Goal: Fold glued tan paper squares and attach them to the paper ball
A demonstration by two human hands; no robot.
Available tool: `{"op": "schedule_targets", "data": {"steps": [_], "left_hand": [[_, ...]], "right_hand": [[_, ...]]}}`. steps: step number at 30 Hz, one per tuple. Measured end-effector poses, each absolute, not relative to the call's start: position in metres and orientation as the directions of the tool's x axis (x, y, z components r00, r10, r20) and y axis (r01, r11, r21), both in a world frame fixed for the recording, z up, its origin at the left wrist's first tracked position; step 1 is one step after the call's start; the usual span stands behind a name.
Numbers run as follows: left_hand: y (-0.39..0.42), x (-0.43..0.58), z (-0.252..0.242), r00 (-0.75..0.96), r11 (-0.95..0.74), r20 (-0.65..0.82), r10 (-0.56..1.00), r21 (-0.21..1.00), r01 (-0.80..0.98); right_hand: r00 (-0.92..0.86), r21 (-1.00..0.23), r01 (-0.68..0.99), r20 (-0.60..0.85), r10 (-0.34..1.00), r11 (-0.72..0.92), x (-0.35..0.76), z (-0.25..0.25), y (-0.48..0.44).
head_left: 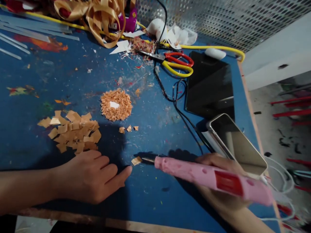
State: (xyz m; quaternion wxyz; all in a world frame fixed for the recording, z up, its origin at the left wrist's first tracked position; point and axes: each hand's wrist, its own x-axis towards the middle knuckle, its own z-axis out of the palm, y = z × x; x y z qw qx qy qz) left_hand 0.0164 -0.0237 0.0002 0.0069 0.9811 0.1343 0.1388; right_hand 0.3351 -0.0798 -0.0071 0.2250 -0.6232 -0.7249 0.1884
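Note:
My right hand (pixel 225 181) is wrapped round a pink hot glue gun (pixel 189 170), whose metal nozzle points left. The nozzle tip meets or almost meets a small gold ribbon square (pixel 136 160) on the table. From the other side, my left hand (pixel 97 178) stretches its index finger to the square's near corner, the other fingers curled and holding nothing. Just beyond that hand lies a pile of tan ribbon squares (pixel 75 131). Three little folded ribbon pieces (pixel 129 129) sit in a row below a round of tan ruffled petals (pixel 116 105) with a white centre.
Scissors (pixel 177 63) with red and yellow handles lie near a dark tablet (pixel 210 85). A phone (pixel 239 144) rests beside my right hand. Black cable (pixel 178 110) crosses the blue table (pixel 155 200). Ribbon coils (pixel 97 19) and clear glue sticks (pixel 31 29) lie at the back left.

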Motion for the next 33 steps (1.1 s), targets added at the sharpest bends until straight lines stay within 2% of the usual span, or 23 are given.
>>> {"op": "schedule_targets", "data": {"steps": [3,5,7,11,16,22,27,33], "left_hand": [[-0.022,0.019,0.0,0.93,-0.958,0.232,0.286,0.05,0.283],[-0.02,0.021,0.001,0.93,-0.956,0.223,0.292,0.051,0.288],[-0.019,0.021,0.001,0.932,-0.956,0.211,0.294,0.053,0.289],[-0.02,0.022,0.002,0.937,-0.958,0.197,0.287,0.062,0.281],[-0.022,0.021,0.002,0.939,-0.957,0.184,0.292,0.065,0.284],[-0.023,0.021,0.003,0.938,-0.95,0.152,0.313,0.058,0.307],[-0.023,0.021,0.002,0.937,-0.953,0.174,0.303,0.069,0.295],[-0.021,0.021,0.001,0.94,-0.956,0.175,0.295,0.06,0.288]], "right_hand": [[-0.146,-0.435,0.871,0.219,0.965,0.231,0.324,-0.004,-0.081],[-0.135,-0.406,0.88,0.285,0.949,0.247,0.318,-0.002,-0.08],[-0.164,-0.396,0.879,0.27,0.949,0.265,0.315,0.0,-0.079],[-0.291,-0.396,0.859,0.141,0.946,0.323,0.318,0.005,-0.076],[-0.359,-0.359,0.842,0.183,0.915,0.403,0.322,0.006,-0.076],[-0.403,-0.38,0.828,0.106,0.909,0.412,0.329,0.005,-0.071],[-0.351,-0.375,0.814,0.292,0.89,0.444,0.323,0.002,-0.075],[-0.268,-0.332,0.872,0.295,0.917,0.361,0.322,-0.005,-0.08]]}}
